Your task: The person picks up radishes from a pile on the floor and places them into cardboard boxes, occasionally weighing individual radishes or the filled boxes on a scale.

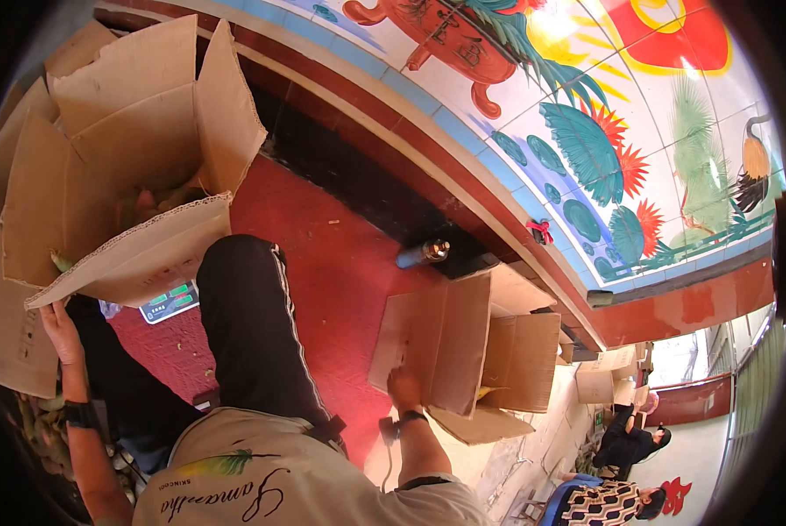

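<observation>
A large cardboard box (134, 114) stands at the left with its flaps up and several pinkish-brown pieces of produce (148, 206) in its shaded bottom. My left hand (62, 333) is at the near corner of its front flap, fingers closed on the edge. A digital scale (169, 302) with green displays shows just below that flap. To the right, a second cardboard box (441, 337) lies with flaps spread. My right hand (403, 388) is closed at the lower edge of its near panel, fingertips partly hidden.
A bottle (424, 254) lies on the red floor (314, 237) by the wall ledge. Brownish-green produce (47, 438) is piled at lower left. Painted tiles (586, 149) cover the wall. Two people (625, 443) and more cardboard boxes (603, 377) are in the background at right.
</observation>
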